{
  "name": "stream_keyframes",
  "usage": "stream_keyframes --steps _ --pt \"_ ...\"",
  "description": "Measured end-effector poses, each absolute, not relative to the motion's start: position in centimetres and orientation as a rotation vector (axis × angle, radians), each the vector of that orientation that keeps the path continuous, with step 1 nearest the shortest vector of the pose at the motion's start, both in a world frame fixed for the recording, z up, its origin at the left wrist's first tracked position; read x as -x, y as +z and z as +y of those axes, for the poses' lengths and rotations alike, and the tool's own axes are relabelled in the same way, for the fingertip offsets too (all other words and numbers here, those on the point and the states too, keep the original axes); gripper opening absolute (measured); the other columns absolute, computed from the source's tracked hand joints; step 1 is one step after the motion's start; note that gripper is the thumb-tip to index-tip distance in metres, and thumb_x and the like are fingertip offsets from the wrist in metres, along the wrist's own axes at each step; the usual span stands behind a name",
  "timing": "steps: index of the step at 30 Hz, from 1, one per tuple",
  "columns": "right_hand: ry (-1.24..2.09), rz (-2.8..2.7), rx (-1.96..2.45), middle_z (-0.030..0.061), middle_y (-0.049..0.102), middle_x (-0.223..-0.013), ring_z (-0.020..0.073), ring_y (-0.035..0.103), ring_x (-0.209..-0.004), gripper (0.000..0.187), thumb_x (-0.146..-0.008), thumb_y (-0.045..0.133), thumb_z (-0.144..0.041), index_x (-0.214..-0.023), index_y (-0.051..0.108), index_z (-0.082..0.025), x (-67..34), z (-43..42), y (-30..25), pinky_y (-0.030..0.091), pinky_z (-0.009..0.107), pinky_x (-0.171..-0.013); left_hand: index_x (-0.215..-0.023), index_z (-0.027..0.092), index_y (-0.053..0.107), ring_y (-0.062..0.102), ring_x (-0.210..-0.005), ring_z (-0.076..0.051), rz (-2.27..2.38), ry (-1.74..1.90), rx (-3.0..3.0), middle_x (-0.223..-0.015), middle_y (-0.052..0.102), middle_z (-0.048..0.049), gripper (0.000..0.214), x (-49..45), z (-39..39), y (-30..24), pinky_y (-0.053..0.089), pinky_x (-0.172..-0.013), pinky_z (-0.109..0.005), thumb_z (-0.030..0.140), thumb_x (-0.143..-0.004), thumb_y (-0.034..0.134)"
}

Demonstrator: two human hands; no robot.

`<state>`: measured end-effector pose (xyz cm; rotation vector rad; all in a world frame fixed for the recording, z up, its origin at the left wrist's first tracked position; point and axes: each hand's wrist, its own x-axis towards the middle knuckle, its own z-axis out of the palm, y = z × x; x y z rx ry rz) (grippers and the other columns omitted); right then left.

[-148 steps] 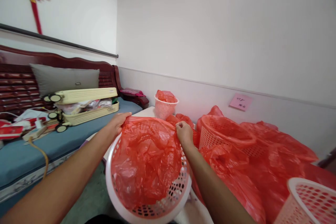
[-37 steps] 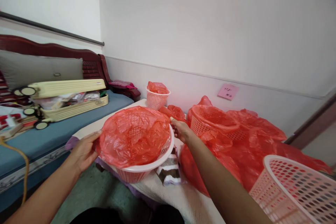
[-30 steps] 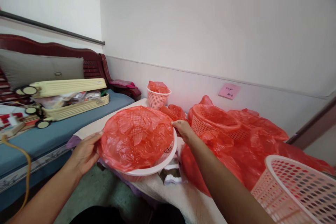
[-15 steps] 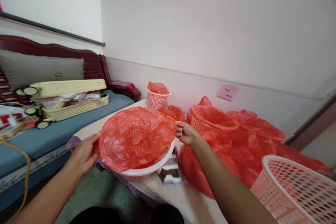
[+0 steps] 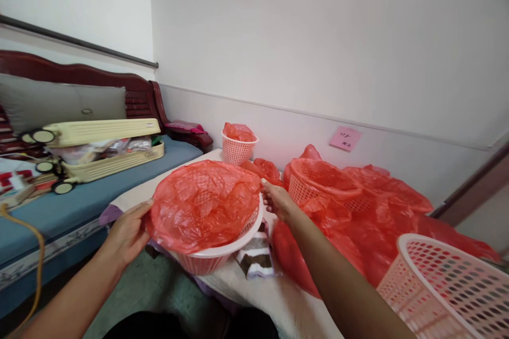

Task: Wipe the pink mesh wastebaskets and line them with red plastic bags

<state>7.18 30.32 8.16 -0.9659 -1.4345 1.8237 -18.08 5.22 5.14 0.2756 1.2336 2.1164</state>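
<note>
The red bag (image 5: 204, 206) now covers the basket's (image 5: 202, 264) left rim. Our left grip (image 5: 127, 230) clamps it; our right grip's (image 5: 278, 200) closure we cannot tell. Worktop (image 5: 278, 299) beneath basket, wall (image 5: 278, 37) behind.

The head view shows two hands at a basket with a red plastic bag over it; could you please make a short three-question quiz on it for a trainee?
1. Short answer: which is nearer the striped cloth, the left hand or the right hand?

2. Multiple choice: what covers most of the mouth of the basket between the hands?
a) a newspaper
b) a red plastic bag
c) a wooden lid

3. True or false: the pale yellow suitcase gapes open, with contents showing between its halves.

Key: 1. the right hand; 2. b; 3. true.
</note>
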Motion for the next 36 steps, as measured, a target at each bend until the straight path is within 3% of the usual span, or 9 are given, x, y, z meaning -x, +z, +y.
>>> stream_keyframes --steps 4,7,12,16,20,23,29,36 --pt "1.586 -1.490 1.010 -0.0058 0.049 -0.050 0.0053 0.039 -0.046 0.029 -0.071 0.076 -0.027 -0.061 0.051 -0.018 -5.9 30.4 8.8 0.025 0.017 -0.041 -0.079 0.017 0.067 0.070 -0.070 -0.016 1.237 2.119 -0.283 -0.086 0.074 -0.0045 0.016 18.1 5.3 5.0 0.061 -0.068 -0.027 0.005 -0.082 0.056" --pt "1.519 -1.504 1.020 -0.0060 0.051 -0.053 0.0049 0.042 -0.049 0.021 -0.069 0.072 -0.014 -0.060 0.053 -0.017 -5.8 30.2 9.1 0.028 0.016 -0.044 -0.078 0.016 0.066 0.070 -0.066 -0.015 1.235 2.123 -0.278 -0.088 0.074 -0.0050 0.015 18.3 5.2 4.8 0.061 -0.066 -0.026 0.006 -0.083 0.056" --pt "1.592 -1.491 1.026 -0.0026 0.056 -0.060 0.0065 0.046 -0.047 0.017 -0.078 0.063 -0.023 -0.066 0.050 -0.018 -6.6 30.1 9.3 0.031 0.018 -0.043 -0.081 0.016 0.068 0.070 -0.067 -0.015 1.233 2.138 -0.255 -0.084 0.075 -0.0042 0.020 18.3 5.0 4.6 0.062 -0.068 -0.027 0.005 -0.084 0.051" --pt "1.556 -1.527 1.026 -0.0033 0.053 -0.057 0.0056 0.040 -0.044 0.027 -0.076 0.070 -0.035 -0.065 0.053 -0.018 -6.6 30.0 9.4 0.028 0.019 -0.041 -0.079 0.016 0.068 0.069 -0.068 -0.015 1.224 2.146 -0.265 -0.084 0.074 -0.0037 0.019 17.9 5.0 4.8 0.062 -0.070 -0.028 0.005 -0.083 0.053" --pt "1.517 -1.572 1.002 -0.0076 0.043 -0.046 0.0038 0.034 -0.042 0.031 -0.070 0.077 -0.024 -0.055 0.051 -0.017 -5.9 30.1 9.5 0.022 0.018 -0.040 -0.076 0.016 0.067 0.068 -0.064 -0.015 1.222 2.151 -0.286 -0.080 0.074 -0.0034 0.019 17.4 5.1 5.2 0.061 -0.068 -0.025 0.003 -0.081 0.054" --pt "1.577 -1.554 0.976 -0.0079 0.047 -0.050 0.0042 0.040 -0.045 0.024 -0.074 0.072 -0.015 -0.060 0.053 -0.016 -5.9 30.4 9.5 0.028 0.016 -0.042 -0.079 0.014 0.069 0.068 -0.062 -0.015 1.228 2.139 -0.295 -0.076 0.073 -0.0042 0.020 17.2 4.8 5.3 0.060 -0.064 -0.024 0.003 -0.082 0.053" --pt "1.843 -1.461 0.946 -0.0091 0.046 -0.056 0.0041 0.040 -0.043 0.027 -0.092 0.059 -0.025 -0.068 0.050 -0.016 -7.3 31.0 8.6 0.033 0.016 -0.041 -0.082 0.013 0.069 0.068 -0.061 -0.014 1.216 2.142 -0.293 -0.075 0.072 -0.0038 0.018 17.4 4.5 5.1 0.060 -0.064 -0.025 0.004 -0.082 0.054" --pt "2.120 -1.425 0.863 -0.0111 0.039 -0.049 0.0025 0.032 -0.037 0.026 -0.088 0.060 -0.019 -0.065 0.047 -0.017 -8.4 30.4 6.5 0.026 0.014 -0.036 -0.084 0.012 0.069 0.068 -0.063 -0.014 1.203 2.144 -0.279 -0.076 0.072 -0.0041 0.018 17.5 4.6 4.9 0.060 -0.064 -0.023 0.005 -0.084 0.052"
